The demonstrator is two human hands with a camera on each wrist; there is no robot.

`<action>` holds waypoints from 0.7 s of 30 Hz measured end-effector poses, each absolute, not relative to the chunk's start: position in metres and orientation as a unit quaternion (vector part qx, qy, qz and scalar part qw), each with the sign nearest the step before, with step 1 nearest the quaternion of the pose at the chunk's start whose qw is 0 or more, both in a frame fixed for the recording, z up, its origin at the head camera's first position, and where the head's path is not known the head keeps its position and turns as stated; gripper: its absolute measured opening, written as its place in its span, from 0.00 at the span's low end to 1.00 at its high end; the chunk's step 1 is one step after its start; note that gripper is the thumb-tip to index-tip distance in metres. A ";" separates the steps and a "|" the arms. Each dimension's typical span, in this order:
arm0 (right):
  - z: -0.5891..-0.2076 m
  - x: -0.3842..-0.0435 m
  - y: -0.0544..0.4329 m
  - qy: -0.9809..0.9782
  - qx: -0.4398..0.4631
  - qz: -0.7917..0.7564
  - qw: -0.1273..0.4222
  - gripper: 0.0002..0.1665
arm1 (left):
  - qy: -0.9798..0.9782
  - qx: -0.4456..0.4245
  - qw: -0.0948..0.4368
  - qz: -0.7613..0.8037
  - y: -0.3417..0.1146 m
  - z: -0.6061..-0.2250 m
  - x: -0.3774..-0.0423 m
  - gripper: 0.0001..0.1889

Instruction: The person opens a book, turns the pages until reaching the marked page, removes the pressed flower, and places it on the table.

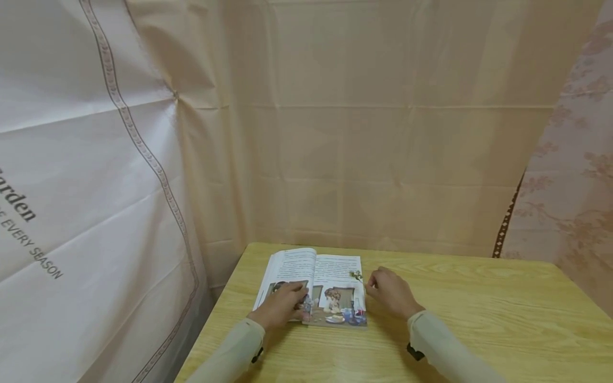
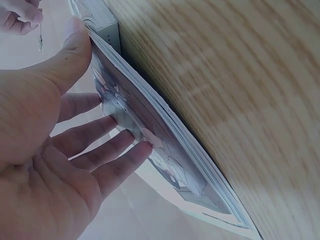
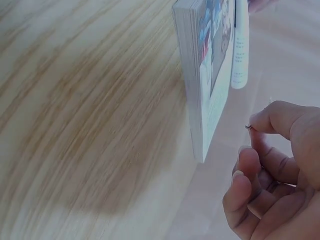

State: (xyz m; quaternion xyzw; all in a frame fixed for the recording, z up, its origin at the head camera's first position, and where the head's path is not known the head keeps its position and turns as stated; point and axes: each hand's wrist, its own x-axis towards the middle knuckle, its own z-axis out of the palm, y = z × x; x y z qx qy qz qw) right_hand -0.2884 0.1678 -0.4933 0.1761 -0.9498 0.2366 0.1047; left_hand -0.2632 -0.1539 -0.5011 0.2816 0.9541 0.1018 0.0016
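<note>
An open illustrated book (image 1: 335,268) lies on the wooden table, with text above colour pictures. My left hand (image 1: 282,306) rests on its left page, near the middle fold. In the left wrist view, that hand's fingers (image 2: 120,165) are spread and fairly straight on the picture, with the thumb by the fold. Just off the right page's edge, my right hand (image 1: 390,290) pinches a small sprig-like thing (image 1: 356,275), greenish with a thin stem, between thumb and forefinger. It overlaps the right page in the head view. The right hand's other fingers (image 3: 240,192) are curled loosely.
The wooden table (image 1: 479,308) extends far to the right of the book. A beige cloth (image 1: 335,133) hangs behind it, a white printed cloth (image 1: 96,213) on the left, and a floral cloth (image 1: 570,186) on the right.
</note>
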 end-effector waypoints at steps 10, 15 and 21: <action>-0.491 -0.285 0.187 -0.954 0.162 0.233 0.100 0.05 | 0.954 0.282 0.002 0.106 -0.154 -0.500 -0.262 0.40; -0.489 -0.282 0.198 -0.956 0.155 0.227 0.100 0.05 | 0.955 0.279 0.002 0.106 -0.154 -0.500 -0.261 0.41; -0.487 -0.277 0.211 -0.958 0.145 0.231 0.091 0.05 | 0.955 0.277 0.003 0.105 -0.153 -0.501 -0.261 0.41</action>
